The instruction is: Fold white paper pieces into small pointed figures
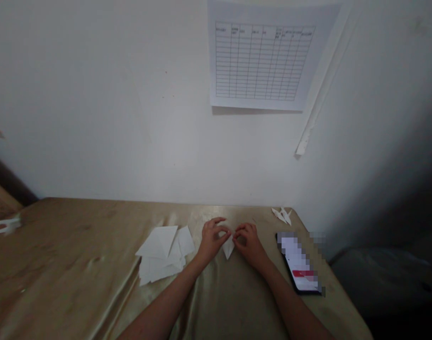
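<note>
A small folded piece of white paper (228,246), kite-shaped with its point towards me, lies on the gold cloth of the table (77,264). My left hand (213,239) pinches its upper left corner with curled fingers. My right hand (247,242) pinches the upper right corner, fingertips pressed together. Both hands meet over the top of the paper, near the far edge of the table.
A loose pile of white paper sheets (164,252) lies left of my left hand. A phone (300,267) with a lit screen lies to the right. Small folded paper pieces (281,215) sit at the far right corner. A printed table sheet (263,59) hangs on the wall.
</note>
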`<state>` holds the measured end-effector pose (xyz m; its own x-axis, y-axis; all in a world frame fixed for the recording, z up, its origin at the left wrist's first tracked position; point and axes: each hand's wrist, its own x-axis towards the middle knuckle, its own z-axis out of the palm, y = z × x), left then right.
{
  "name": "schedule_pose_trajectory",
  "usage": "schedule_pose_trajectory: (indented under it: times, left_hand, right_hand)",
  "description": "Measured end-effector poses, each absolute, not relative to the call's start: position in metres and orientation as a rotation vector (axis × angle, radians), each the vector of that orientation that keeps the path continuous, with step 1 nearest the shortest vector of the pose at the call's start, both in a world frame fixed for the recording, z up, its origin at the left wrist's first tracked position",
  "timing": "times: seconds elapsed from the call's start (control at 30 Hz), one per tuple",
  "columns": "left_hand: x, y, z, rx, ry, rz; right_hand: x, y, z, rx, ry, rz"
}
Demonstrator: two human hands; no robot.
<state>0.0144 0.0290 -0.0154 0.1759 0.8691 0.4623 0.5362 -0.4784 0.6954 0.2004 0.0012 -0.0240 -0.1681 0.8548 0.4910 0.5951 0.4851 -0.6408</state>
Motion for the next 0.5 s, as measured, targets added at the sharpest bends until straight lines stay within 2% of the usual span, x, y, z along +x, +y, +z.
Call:
schedule_pose_trajectory:
  times: [0.5]
  left_hand:
    - [0.0137,0.0282,-0.0156,2.110,1.296,1.182]
  right_hand:
    - [0.2005,0.0004,-0.0233,-1.256,-1.914,0.346]
